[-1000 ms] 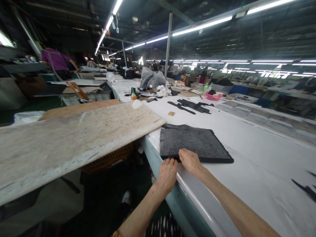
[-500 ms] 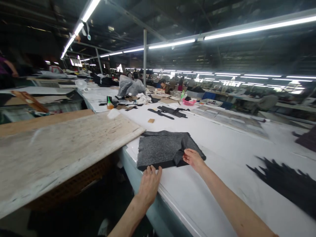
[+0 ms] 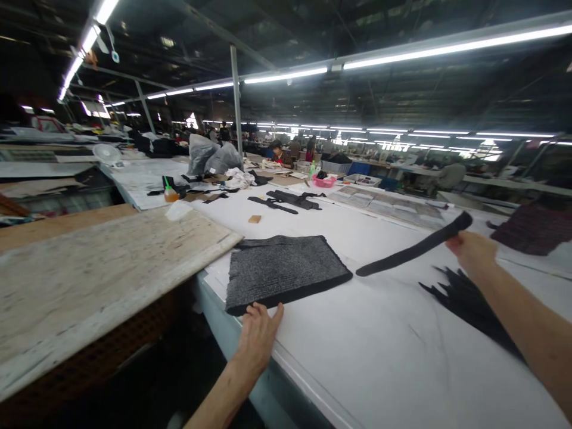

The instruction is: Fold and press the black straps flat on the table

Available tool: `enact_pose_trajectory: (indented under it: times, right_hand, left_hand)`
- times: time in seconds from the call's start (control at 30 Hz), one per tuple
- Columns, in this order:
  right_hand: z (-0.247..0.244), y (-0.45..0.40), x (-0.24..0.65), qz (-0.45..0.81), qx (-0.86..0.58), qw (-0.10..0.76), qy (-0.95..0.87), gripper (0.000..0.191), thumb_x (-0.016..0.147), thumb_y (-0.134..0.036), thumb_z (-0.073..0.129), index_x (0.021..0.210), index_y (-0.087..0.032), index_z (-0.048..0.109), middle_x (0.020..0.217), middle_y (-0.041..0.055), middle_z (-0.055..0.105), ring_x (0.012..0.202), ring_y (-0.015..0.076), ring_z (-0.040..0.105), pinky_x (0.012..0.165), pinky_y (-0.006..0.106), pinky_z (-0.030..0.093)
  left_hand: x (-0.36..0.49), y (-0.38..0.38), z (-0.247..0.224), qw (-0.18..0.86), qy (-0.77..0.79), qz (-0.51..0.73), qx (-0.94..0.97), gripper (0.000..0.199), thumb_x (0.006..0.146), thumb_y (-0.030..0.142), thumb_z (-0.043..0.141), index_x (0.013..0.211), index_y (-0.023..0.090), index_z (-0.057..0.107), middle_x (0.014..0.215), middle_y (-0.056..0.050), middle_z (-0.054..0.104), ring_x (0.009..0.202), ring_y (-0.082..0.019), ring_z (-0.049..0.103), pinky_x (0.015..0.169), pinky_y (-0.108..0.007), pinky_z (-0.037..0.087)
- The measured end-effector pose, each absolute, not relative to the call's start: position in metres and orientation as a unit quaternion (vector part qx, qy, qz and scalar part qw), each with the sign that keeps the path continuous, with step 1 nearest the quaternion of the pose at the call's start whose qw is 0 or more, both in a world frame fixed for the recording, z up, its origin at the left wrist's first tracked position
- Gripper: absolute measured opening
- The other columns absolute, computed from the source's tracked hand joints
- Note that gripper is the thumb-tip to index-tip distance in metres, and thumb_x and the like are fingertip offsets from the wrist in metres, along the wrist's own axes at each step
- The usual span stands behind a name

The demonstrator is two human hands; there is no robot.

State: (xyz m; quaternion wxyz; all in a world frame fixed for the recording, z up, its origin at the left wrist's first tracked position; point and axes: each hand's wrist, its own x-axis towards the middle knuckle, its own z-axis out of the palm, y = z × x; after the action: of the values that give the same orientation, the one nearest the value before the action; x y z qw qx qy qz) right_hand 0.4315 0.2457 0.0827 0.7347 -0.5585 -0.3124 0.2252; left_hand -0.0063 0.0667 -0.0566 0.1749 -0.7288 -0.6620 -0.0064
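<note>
A dark grey knitted fabric panel (image 3: 277, 268) with a black band along its near edge lies flat on the white table (image 3: 357, 351). My left hand (image 3: 259, 330) rests at that near edge, its fingertips touching the black band and its thumb spread to the right. Off to the right, my right hand (image 3: 473, 253) pinches a black fabric strip (image 3: 415, 247) near its far end. The strip slants down to the left, its lower tip close to the panel's right corner. Beneath my right forearm lies a pile of black strips (image 3: 465, 304), partly hidden.
A pale, stained board (image 3: 111, 274) juts in from the left, reaching the table edge. Farther back are a small tan block (image 3: 254, 219), black fabric pieces (image 3: 290, 201), a glue bottle (image 3: 170, 192) and a pink basket (image 3: 324, 180). Dark maroon fabric (image 3: 534, 226) lies at right.
My right hand has moved from the panel far to the right, carrying the black strip, which was bunched on the panel and is now stretched out. My left hand stays at the near edge.
</note>
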Motion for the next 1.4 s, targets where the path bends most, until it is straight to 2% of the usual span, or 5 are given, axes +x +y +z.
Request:
enact_pose_trajectory:
  times: [0.4, 0.57, 0.77, 1.07, 1.4]
  right_hand:
    - [0.014, 0.194, 0.323, 0.384, -0.526, 0.643, -0.403, 0.024, 0.061, -0.032, 0.068, 0.072, -0.016, 0.055, 0.058, -0.0027, 0.053, 0.055, 0.011, 0.052, 0.055, 0.025, 0.046]
    - [-0.034, 0.152, 0.253, 0.276, -0.511, 0.532, -0.616, 0.026, 0.08, -0.042, 0.051, 0.078, -0.017, 0.058, 0.064, -0.0004, 0.056, 0.061, 0.0132, 0.052, 0.06, 0.026, 0.044]
    - [-0.064, 0.104, 0.201, -0.018, -0.399, 0.351, -0.847, 0.025, 0.092, -0.014, 0.037, 0.077, -0.017, 0.056, 0.077, 0.0021, 0.057, 0.07, 0.0126, 0.051, 0.064, 0.024, 0.039]
    - [-0.069, 0.078, 0.193, -0.094, -0.273, 0.265, -0.92, 0.021, 0.089, -0.008, 0.042, 0.088, -0.016, 0.061, 0.086, 0.0054, 0.059, 0.076, 0.0167, 0.05, 0.068, 0.029, 0.041]
    - [-0.043, 0.092, 0.157, 0.101, -0.345, 0.166, -0.918, 0.021, 0.082, -0.011, 0.058, 0.101, -0.02, 0.061, 0.1, 0.0019, 0.06, 0.091, 0.0166, 0.053, 0.081, 0.03, 0.041]
  left_hand:
    - [-0.008, 0.059, -0.049, 0.102, -0.669, -0.074, -0.732, 0.056, 0.073, -0.01, 0.033, 0.115, 0.015, 0.06, 0.128, -0.016, 0.054, 0.109, -0.029, 0.054, 0.091, -0.042, 0.045]
    - [0.001, 0.06, -0.042, -0.252, -0.617, -0.313, -0.676, 0.025, 0.085, 0.022, 0.042, 0.089, 0.016, 0.066, 0.087, -0.008, 0.068, 0.082, -0.022, 0.061, 0.075, -0.034, 0.05]
    - [0.006, 0.07, -0.033, -0.614, -0.546, -0.456, -0.342, 0.052, 0.073, 0.062, 0.055, 0.089, 0.012, 0.058, 0.083, -0.013, 0.067, 0.07, -0.021, 0.063, 0.063, -0.033, 0.052]
    - [-0.007, 0.06, -0.043, -0.495, -0.631, -0.36, -0.477, 0.037, 0.057, 0.002, 0.055, 0.092, 0.014, 0.052, 0.058, 0.005, 0.055, 0.053, -0.012, 0.049, 0.049, -0.022, 0.04]
    - [-0.007, 0.052, -0.045, -0.257, -0.664, -0.292, -0.638, 0.049, 0.066, -0.002, 0.041, 0.111, 0.014, 0.055, 0.07, 0.001, 0.061, 0.063, -0.014, 0.053, 0.065, -0.025, 0.04]
